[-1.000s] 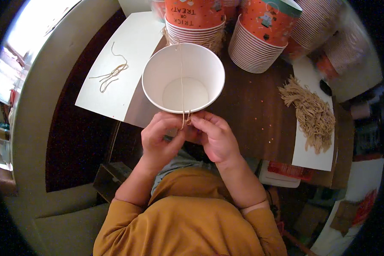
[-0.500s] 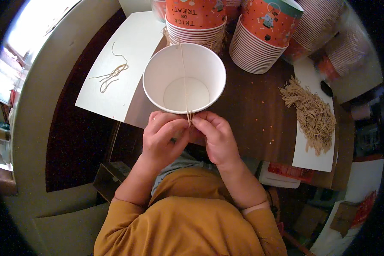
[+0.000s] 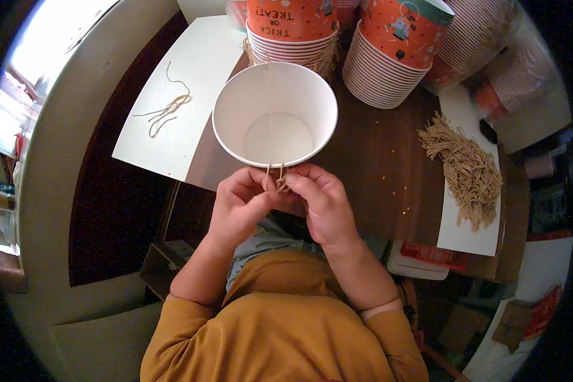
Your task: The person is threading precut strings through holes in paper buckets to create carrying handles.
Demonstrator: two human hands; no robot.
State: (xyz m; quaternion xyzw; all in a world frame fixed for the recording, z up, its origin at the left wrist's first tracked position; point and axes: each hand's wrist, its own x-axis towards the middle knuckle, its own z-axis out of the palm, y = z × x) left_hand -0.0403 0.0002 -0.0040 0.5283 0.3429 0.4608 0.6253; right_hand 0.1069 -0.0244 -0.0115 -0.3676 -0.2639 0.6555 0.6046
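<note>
A white-lined paper bucket (image 3: 235, 121) stands at the table's near edge, its open mouth tilted toward me. A thin tan string (image 3: 272, 95) spans its opening from the far rim to the near rim. Just below the near rim, the string's loops and ends lie between my fingers. My left hand (image 3: 242, 200) pinches one strand, thumb against fingers. Close beside it, my right hand (image 3: 328, 200) closes thumb and forefinger on a small loop of the same string. The bucket's outer near side is mostly hidden.
Stacks of orange paper buckets (image 3: 388, 70) stand behind, with more in clear plastic at the back right. Loose string pieces (image 3: 172, 108) lie on the left white board (image 3: 197, 51). A bundle of tan strings (image 3: 461, 172) rests on the right one. Small orange bits dot the brown table (image 3: 375, 165).
The string's strands at the near rim have spread apart into a looser loop. My left fingers have shifted slightly, with the thumb lower; the bucket stays in place.
</note>
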